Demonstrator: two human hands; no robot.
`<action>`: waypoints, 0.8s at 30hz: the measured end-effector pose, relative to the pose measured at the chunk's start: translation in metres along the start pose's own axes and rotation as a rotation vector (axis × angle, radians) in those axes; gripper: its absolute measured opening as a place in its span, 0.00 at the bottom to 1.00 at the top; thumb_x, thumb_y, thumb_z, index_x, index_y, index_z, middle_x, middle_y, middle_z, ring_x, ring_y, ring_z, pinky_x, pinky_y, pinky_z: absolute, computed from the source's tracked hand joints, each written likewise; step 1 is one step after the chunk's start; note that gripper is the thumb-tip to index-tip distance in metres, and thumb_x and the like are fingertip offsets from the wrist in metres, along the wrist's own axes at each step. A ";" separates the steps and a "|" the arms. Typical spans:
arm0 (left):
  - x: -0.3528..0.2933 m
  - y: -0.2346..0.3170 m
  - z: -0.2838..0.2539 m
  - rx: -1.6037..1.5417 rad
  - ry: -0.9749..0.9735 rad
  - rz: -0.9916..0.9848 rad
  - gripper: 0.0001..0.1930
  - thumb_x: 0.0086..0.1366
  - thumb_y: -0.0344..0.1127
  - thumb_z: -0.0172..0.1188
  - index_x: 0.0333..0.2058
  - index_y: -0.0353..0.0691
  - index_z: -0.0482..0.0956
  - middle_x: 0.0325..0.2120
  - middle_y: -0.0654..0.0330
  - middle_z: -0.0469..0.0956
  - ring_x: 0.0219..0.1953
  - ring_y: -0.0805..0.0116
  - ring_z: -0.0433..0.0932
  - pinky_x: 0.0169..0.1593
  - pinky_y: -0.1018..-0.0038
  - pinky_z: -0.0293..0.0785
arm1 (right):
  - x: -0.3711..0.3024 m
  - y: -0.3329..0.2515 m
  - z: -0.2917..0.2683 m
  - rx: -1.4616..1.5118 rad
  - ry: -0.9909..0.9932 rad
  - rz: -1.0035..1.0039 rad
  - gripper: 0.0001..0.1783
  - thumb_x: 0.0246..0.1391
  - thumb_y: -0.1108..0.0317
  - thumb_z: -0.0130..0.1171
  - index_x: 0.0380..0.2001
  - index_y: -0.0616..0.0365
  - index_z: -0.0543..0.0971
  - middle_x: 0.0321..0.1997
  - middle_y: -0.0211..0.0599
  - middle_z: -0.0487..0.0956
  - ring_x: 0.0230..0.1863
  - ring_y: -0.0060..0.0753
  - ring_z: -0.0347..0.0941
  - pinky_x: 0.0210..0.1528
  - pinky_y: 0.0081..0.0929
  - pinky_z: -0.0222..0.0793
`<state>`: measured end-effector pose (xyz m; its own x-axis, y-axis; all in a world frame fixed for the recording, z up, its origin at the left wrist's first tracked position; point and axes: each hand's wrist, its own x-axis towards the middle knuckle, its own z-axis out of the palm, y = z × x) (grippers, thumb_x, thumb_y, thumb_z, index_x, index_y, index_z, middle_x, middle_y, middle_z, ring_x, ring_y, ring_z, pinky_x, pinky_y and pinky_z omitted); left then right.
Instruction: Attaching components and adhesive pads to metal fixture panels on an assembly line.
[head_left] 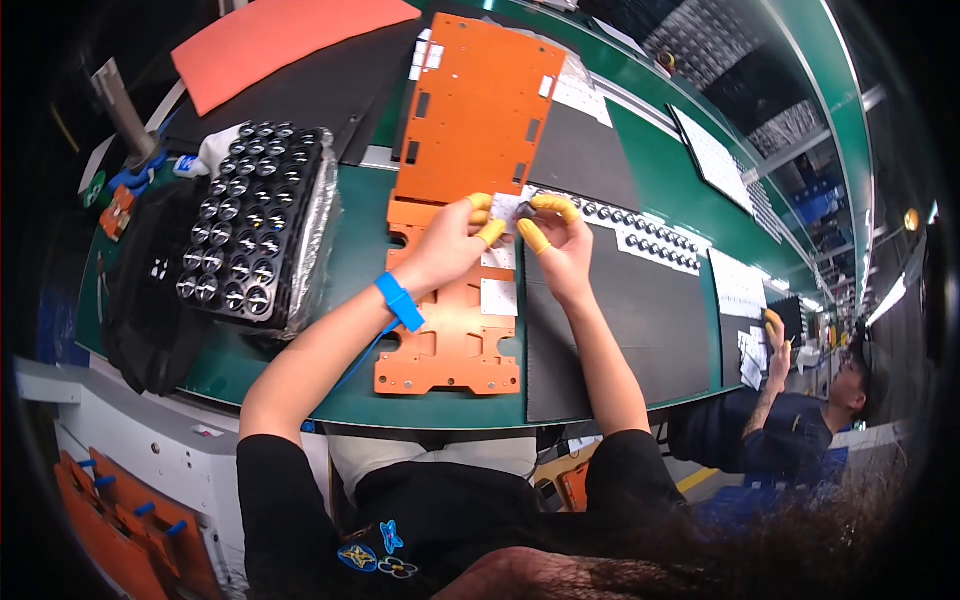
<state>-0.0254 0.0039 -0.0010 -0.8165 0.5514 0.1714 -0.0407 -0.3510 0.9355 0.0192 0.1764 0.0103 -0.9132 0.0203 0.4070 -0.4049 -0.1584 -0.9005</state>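
My left hand (448, 245), with yellow finger cots and a blue wrist strap (399, 302), pinches a small white square board (506, 207). Close beside it, my right hand (567, 250), also in yellow finger cots, grips a small dark round part (525, 210) at the board's right edge. Whether the two pieces touch I cannot tell. Both hands are above an orange fixture plate (450, 345) whose flat orange panel (480, 90) extends away at the far side. Another white square board (499, 297) lies on the plate below my hands.
A black tray of shiny round lens parts (240, 215) stands on the green table (350, 225) at left. Rows of similar parts on white boards (655, 245) lie on a black mat (620, 330) at right. A co-worker's hand (776, 345) is farther right.
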 end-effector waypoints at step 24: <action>-0.015 0.003 0.011 0.702 -0.027 0.213 0.25 0.62 0.29 0.61 0.59 0.35 0.70 0.33 0.49 0.81 0.33 0.60 0.83 0.37 0.71 0.76 | -0.017 -0.008 -0.001 -0.126 0.155 0.171 0.13 0.53 0.80 0.64 0.43 0.69 0.77 0.43 0.43 0.82 0.46 0.32 0.80 0.52 0.29 0.77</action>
<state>-0.0065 0.0030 0.0026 -0.7505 0.5471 0.3707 0.5035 0.1101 0.8569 0.0376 0.1787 0.0109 -0.9611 0.1562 0.2279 -0.2379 -0.0486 -0.9701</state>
